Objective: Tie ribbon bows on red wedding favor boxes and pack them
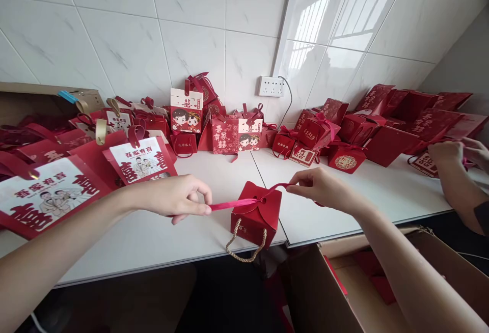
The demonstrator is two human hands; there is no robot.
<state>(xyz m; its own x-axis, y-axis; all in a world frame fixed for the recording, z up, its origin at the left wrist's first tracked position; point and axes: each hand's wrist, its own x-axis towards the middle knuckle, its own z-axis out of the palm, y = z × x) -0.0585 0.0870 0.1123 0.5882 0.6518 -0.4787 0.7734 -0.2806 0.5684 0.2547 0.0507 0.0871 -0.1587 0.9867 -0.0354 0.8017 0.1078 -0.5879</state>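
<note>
A small red gift box [253,221] stands at the table's front edge, with a twisted gold cord handle [244,258] hanging down its front. A dark pink ribbon [234,204] passes through the holes in its lid and crosses in a knot on top. My left hand [181,198] pinches one ribbon end and holds it taut to the left of the box. On the other side, my right hand [319,189] has the other end between thumb and fingers. Neither hand touches the box itself.
Finished-looking red boxes [319,130] and printed gift bags [139,159] line the tiled wall. A cardboard carton [336,272] with red pieces sits below the table's front right. At the far right, another person's hands [449,155] handle a box. A power socket [271,86] is on the wall.
</note>
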